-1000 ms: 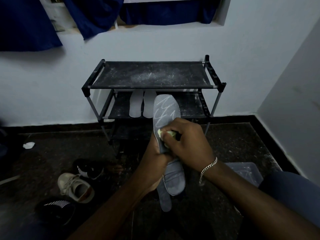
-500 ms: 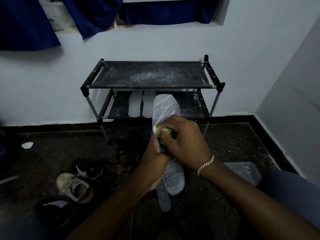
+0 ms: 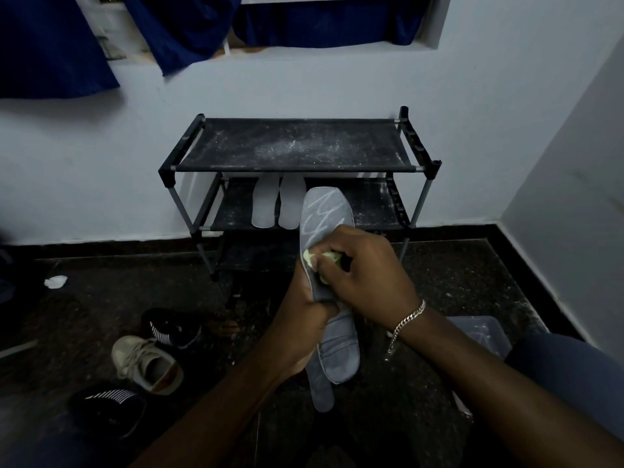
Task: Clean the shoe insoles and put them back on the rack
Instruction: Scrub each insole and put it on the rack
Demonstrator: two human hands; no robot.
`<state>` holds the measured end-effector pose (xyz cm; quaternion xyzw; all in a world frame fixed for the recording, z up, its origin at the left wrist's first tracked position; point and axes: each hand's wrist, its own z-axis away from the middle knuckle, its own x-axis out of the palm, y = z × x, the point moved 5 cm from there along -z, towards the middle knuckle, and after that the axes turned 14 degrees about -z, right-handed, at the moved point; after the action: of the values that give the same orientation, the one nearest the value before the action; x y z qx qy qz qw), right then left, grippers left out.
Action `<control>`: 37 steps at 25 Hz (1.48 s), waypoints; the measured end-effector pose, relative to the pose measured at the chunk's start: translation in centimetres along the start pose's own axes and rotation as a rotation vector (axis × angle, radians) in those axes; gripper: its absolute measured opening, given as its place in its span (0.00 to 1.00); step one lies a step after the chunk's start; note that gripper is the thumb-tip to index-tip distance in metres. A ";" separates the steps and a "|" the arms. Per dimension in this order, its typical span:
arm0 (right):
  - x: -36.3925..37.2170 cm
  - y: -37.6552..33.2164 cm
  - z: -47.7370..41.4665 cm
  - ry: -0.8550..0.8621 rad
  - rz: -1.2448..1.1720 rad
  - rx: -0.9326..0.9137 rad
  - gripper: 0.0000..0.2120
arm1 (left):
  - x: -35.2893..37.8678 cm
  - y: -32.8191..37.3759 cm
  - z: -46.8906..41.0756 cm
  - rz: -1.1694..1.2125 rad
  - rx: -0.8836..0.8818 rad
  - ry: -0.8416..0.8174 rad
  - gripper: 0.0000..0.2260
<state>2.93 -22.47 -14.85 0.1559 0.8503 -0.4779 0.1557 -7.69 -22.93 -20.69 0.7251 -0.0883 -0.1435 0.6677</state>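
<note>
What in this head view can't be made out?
Head view:
Yellow-green wiper: mostly hidden inside right hand; cloth or sponge unclear.
Second insole: behind the front insole, only one end shows.
Left hand: fingers behind the insoles.
Plastic tub: partly hidden by right forearm; contents unclear.

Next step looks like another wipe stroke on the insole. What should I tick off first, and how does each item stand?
1. Grip: left hand holds the grey insole around its middle: ok.
2. Tool: right hand pinches the yellow-green wipe against the insole: ok.
3. Insole clean: not ok, white streaks show on its upper part.
4. Second insole behind it is secure: cannot tell, only its lower tip shows.
5. Room on the middle shelf beside the two white insoles: ok.
</note>
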 end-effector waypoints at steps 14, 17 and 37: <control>0.8 -0.6 0.1 -0.062 -0.016 -0.016 0.05 | -0.2 -0.1 -0.4 -0.009 0.010 0.006 0.24; 0.4 0.1 0.2 -0.055 0.023 0.017 0.06 | -0.4 0.3 -0.3 0.016 0.012 0.016 0.27; 0.3 1.1 0.5 -0.023 0.036 0.061 0.06 | -0.7 0.2 -1.5 0.203 -0.010 0.128 0.16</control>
<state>3.19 -22.31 -16.11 0.1702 0.8307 -0.5024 0.1691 -7.84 -21.34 -20.36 0.7168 -0.1177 -0.0290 0.6867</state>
